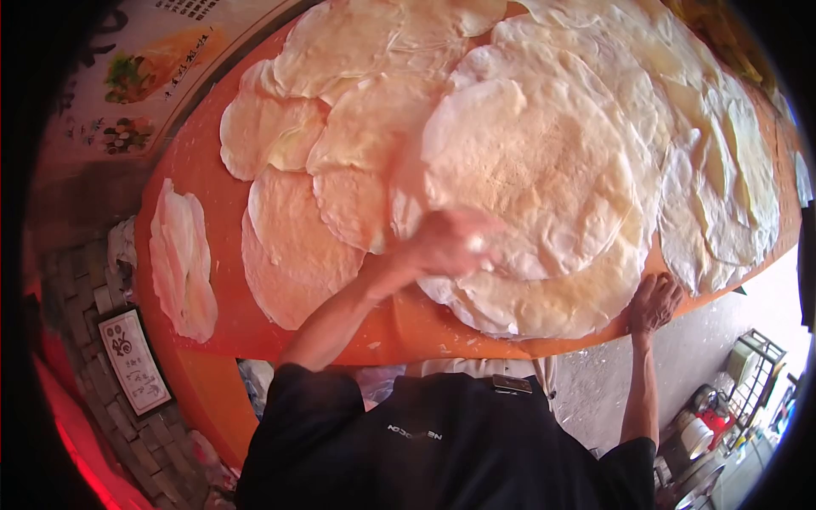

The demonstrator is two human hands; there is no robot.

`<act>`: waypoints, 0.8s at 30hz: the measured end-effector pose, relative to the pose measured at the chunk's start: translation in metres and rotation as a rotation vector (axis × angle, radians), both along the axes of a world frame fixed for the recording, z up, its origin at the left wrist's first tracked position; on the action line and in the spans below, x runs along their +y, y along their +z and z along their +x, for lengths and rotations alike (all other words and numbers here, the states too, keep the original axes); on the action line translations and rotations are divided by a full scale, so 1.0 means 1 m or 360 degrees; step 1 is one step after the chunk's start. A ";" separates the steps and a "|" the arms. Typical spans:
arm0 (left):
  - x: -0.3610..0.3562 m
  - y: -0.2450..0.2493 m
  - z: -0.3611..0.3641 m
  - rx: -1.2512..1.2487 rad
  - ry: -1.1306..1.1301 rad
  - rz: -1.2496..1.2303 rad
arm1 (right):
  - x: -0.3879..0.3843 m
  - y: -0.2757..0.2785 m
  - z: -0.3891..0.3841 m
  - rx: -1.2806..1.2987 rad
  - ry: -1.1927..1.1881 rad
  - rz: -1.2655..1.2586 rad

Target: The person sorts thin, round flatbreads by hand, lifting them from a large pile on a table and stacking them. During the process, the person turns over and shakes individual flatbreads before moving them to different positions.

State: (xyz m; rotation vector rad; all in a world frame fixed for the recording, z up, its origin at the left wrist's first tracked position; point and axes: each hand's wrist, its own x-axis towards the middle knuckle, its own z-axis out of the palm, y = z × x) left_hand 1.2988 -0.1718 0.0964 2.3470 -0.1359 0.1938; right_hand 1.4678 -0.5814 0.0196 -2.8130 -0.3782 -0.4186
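Note:
A large, thin round flatbread (535, 161) lies in the middle of the orange-covered table (382, 336), overlapping another round flatbread (552, 310) beneath it. My left hand (450, 242) is over the lower left edge of the top one. Motion smears its fingers, and a pale spot shows by the fingertips. At the table's near edge on the right, my right hand (656, 302) rests with curled fingers beside the lower flatbread's rim. Whether those fingers pinch anything is hidden.
More flatbreads (306, 246) overlap on the left and far side. A folded stack (722, 195) lies at the right, a folded piece (181, 259) at the far left. Below on the floor are a framed sign (134, 361) and a wire rack (756, 374) near pots.

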 end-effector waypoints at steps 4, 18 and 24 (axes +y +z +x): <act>0.152 -0.023 -0.035 0.0269 0.1278 0.0758 | 0.002 0.000 -0.001 -0.0010 -0.0026 -0.0004; 0.261 0.019 -0.043 0.0539 0.1132 -0.1224 | -0.001 -0.004 -0.001 -0.0094 -0.0027 -0.0082; 0.257 0.209 -0.004 0.0080 0.0952 -0.0059 | -0.001 -0.008 -0.002 -0.0181 -0.0048 0.0056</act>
